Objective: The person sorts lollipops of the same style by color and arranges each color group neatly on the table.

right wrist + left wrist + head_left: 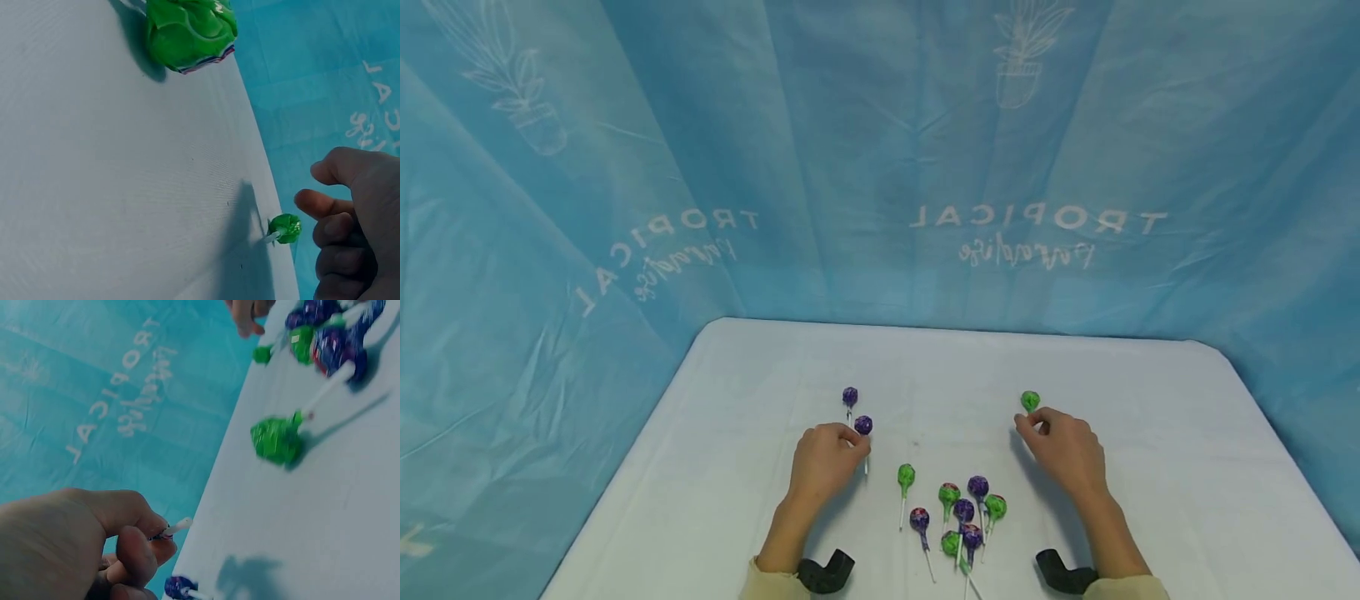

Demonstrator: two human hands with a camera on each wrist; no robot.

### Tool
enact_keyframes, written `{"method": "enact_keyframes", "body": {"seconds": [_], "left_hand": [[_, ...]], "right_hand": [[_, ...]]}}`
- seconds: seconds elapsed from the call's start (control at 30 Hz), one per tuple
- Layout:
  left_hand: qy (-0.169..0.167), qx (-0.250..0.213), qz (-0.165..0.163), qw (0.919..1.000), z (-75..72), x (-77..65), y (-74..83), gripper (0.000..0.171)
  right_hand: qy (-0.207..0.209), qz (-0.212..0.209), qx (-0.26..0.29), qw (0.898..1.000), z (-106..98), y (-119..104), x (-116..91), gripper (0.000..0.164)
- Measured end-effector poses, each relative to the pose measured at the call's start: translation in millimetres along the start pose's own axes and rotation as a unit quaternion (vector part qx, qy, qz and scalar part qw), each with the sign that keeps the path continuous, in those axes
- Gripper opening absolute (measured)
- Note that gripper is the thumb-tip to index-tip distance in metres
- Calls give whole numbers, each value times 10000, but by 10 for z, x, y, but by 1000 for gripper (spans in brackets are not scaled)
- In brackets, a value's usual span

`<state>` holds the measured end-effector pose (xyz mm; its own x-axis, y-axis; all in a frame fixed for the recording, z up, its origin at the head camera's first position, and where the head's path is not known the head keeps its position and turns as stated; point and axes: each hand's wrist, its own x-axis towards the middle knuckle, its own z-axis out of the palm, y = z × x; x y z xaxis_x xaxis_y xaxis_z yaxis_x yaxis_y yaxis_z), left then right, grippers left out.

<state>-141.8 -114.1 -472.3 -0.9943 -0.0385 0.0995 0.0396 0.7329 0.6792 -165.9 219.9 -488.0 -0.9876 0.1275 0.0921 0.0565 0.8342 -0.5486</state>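
Observation:
My left hand point(824, 461) pinches the stick of a purple lollipop point(863, 425) between thumb and fingertips, above the left part of the table. Just behind it lies a second purple lollipop point(850, 396), also seen low in the left wrist view. On the right, my right hand point(1066, 450) hovers by a green lollipop point(1030, 401) lying near the back. Its thumb and index fingertip stand apart in the right wrist view, with nothing between them, while the other fingers are curled. That green lollipop point(285, 229) lies beyond the fingers on the white surface.
Several green and purple lollipops lie in a loose group at the front middle, among them a green one point(906, 476) and a purple one point(920, 520). The white table point(760, 358) meets a blue printed curtain point(865, 167) at its back edge.

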Motion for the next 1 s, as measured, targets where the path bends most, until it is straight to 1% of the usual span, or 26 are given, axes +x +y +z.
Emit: {"method": "enact_keyframes", "body": {"seconds": [0.1,0.17,0.33,0.47,0.6,0.7,0.9,1.0], "left_hand": [[-27,-7,14,10000,-15,55,-84,18],[-45,-5,-53,10000,-23,90,-132,20],[-20,-33,-244,9997,-51,158,-275,19],[35,-4,-280,9996,-67,202,-349,18],[138,59,-257,9996,-88,243,-389,16],[168,97,-308,9993,-98,279,-416,15],[71,272,-471,9985,-81,345,-490,17],[60,317,-455,9984,-81,394,-519,18]], "right_hand": [[83,-50,46,9999,11,-15,-20,33],[47,-79,37,10000,6,-30,-28,33],[-331,-193,20,9993,35,-80,-25,29],[-485,-233,29,9985,65,-96,-33,26],[-428,-319,91,9985,76,-98,-51,26],[-351,-360,137,9986,89,-95,-62,27],[-300,-365,167,9987,137,-84,-71,28],[-290,-349,201,9988,159,-106,-83,28]]}}
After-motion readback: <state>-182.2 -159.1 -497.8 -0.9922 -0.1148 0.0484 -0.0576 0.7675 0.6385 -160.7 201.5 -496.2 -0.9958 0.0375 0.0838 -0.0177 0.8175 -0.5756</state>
